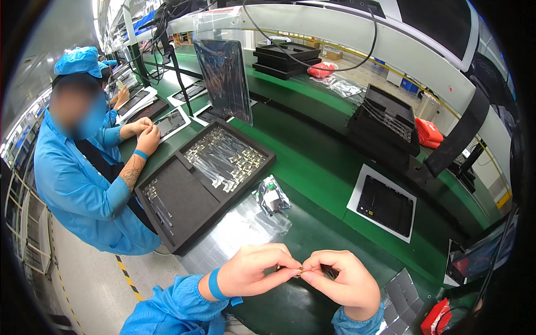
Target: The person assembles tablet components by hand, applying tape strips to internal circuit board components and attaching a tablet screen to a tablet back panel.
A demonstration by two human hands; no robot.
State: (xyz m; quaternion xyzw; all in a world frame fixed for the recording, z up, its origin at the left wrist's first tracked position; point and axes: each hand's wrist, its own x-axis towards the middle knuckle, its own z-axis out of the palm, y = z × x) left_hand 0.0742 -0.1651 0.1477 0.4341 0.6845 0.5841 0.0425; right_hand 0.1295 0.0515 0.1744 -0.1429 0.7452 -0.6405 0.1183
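My left hand (254, 272), with a blue band at the wrist, reaches in from the lower left. My right hand (345, 280) meets it above the near edge of the bench. Both hands pinch a small flex cable (302, 269) between thumb and forefinger, fingertips almost touching. Only a brownish-gold end of it shows, and a dark strip lies under my right fingers; the rest is hidden. Beyond my left hand stands a black foam tray (215, 215) holding many similar flex cables (229, 156) with gold connectors, and a few more (157, 204) in its left compartment.
A clear plastic bag (272, 196) with a small bottle lies beside the tray. On the green bench (312, 218) a black panel (385, 205) rests on white. Black trays (385, 120) are stacked behind. A co-worker (95, 162) in blue sits left. Silver sheets (403, 301) lie at right.
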